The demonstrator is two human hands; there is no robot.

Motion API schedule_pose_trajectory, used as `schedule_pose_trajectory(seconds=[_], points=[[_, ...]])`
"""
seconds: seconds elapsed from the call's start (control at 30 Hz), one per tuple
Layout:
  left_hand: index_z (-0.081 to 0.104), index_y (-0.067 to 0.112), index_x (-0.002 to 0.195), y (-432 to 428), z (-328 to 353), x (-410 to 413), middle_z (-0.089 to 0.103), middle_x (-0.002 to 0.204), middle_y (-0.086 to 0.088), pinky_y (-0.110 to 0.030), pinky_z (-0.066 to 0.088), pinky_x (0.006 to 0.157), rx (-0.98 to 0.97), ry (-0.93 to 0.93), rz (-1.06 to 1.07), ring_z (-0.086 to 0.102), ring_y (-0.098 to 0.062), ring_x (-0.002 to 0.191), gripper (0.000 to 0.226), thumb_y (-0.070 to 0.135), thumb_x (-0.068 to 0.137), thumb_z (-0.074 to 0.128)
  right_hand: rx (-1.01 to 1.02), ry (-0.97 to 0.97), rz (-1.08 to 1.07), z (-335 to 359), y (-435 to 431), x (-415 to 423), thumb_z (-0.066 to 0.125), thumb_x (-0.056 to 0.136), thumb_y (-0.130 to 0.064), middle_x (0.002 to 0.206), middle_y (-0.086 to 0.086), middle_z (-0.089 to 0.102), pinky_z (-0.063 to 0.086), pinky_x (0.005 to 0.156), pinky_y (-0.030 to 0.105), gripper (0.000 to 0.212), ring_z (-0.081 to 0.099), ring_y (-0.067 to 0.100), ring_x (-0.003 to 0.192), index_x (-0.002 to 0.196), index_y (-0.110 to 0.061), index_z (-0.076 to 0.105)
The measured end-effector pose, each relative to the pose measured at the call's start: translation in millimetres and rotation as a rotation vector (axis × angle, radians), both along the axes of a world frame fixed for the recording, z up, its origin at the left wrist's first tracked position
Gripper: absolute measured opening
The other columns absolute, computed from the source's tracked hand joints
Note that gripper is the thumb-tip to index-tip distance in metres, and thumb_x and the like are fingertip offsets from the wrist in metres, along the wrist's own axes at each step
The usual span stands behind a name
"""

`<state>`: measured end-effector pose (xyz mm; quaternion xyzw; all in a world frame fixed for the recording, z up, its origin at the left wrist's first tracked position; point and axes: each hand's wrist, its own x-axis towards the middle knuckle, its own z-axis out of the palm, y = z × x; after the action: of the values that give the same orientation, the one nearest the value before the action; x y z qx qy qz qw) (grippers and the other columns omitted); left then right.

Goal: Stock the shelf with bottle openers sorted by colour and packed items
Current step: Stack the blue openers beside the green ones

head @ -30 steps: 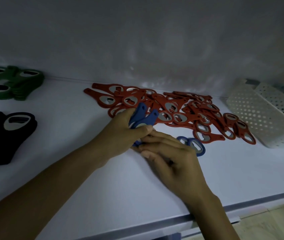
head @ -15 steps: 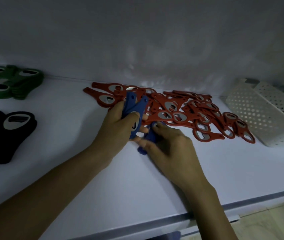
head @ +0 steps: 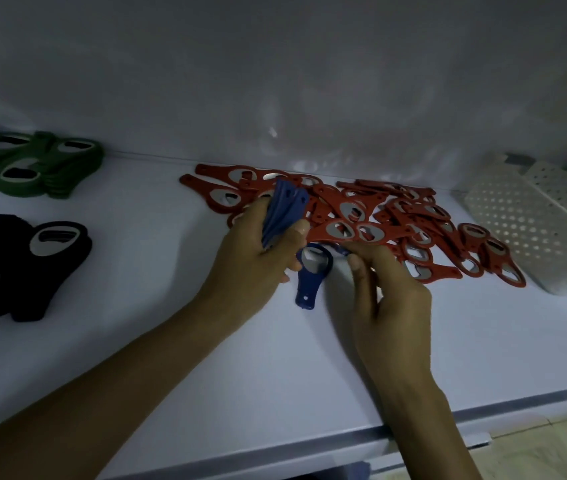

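My left hand (head: 258, 251) grips a small bundle of blue bottle openers (head: 284, 213), held upright over the white shelf (head: 171, 358). One more blue opener (head: 311, 271) lies flat just right of that hand, handle toward me. My right hand (head: 382, 285) hovers beside it, fingertips at its far side near another blue piece; whether it pinches anything is unclear. A loose heap of red openers (head: 379, 220) spreads behind both hands along the back wall.
A stack of green openers (head: 33, 168) sits at the back left, and black openers (head: 22, 265) lie at the left edge. A white perforated basket (head: 531, 230) lies tipped at the right. The shelf's front lip (head: 379, 434) runs below my wrists.
My left hand lifted its blue bundle up and back over the red heap. My right hand drew right, uncovering a blue opener flat on the shelf.
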<state>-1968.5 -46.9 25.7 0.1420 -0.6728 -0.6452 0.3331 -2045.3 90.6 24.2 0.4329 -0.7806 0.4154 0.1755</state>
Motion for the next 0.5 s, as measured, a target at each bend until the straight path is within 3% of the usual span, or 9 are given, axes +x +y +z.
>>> schedule_pose_trajectory(seconds=[0.07,0.17,0.2,0.27,0.33,0.43,0.5], points=[[0.048,0.026,0.105,5,0,2,0.057,0.081,0.019,-0.006,0.045,0.058,-0.286,-0.035,0.023,0.061,0.006,0.072,0.025,0.03,0.085,0.061,-0.133,-0.066,0.022,1,1,-1,0.048,0.096,-0.004,0.092,-0.018,0.063,0.042,0.074,0.006,0.021,0.058,-0.003,0.081,0.103,-0.018,0.062],[0.052,0.018,0.115,11,3,4,0.049,0.087,0.029,0.005,0.039,0.071,-0.584,-0.061,0.108,0.055,0.008,0.072,0.055,0.048,0.072,0.067,-0.375,-0.292,0.133,4,6,1,0.044,0.099,-0.009,0.095,-0.007,0.067,0.055,0.079,0.025,0.02,0.066,0.012,0.09,0.1,-0.02,0.061],[0.054,0.011,0.117,11,3,4,0.05,0.094,0.027,0.008,0.037,0.071,-0.669,-0.051,0.154,0.051,0.008,0.076,0.066,0.053,0.068,0.067,-0.419,-0.368,0.178,6,7,1,0.044,0.099,-0.011,0.094,-0.003,0.068,0.056,0.078,0.028,0.019,0.068,0.018,0.09,0.1,-0.019,0.061],[0.056,0.002,0.117,10,3,5,0.061,0.101,0.004,0.004,0.035,0.076,-0.819,-0.058,0.244,0.05,-0.002,0.089,0.08,0.059,0.063,0.068,-0.441,-0.468,0.25,9,8,2,0.043,0.098,-0.012,0.091,0.001,0.069,0.057,0.076,0.029,0.019,0.069,0.021,0.085,0.098,-0.016,0.061],[0.058,0.003,0.116,7,2,6,0.061,0.104,-0.01,-0.006,0.038,0.075,-0.889,-0.073,0.277,0.051,-0.009,0.09,0.077,0.058,0.062,0.069,-0.431,-0.48,0.289,11,7,3,0.04,0.097,-0.01,0.088,-0.001,0.07,0.057,0.074,0.029,0.02,0.07,0.018,0.082,0.096,-0.013,0.06],[0.061,0.01,0.113,7,0,7,0.063,0.102,-0.005,-0.015,0.047,0.07,-0.885,-0.091,0.212,0.057,-0.011,0.086,0.059,0.051,0.071,0.063,-0.419,-0.508,0.358,12,6,6,0.04,0.096,-0.008,0.09,0.0,0.071,0.057,0.075,0.03,0.021,0.07,0.019,0.084,0.098,-0.011,0.06],[0.061,0.012,0.113,9,-3,7,0.067,0.096,0.0,-0.012,0.047,0.07,-0.802,-0.125,0.122,0.061,-0.009,0.082,0.048,0.043,0.077,0.068,-0.406,-0.561,0.394,12,6,7,0.045,0.093,-0.007,0.094,0.001,0.071,0.057,0.076,0.03,0.018,0.07,0.021,0.087,0.1,-0.01,0.062]])
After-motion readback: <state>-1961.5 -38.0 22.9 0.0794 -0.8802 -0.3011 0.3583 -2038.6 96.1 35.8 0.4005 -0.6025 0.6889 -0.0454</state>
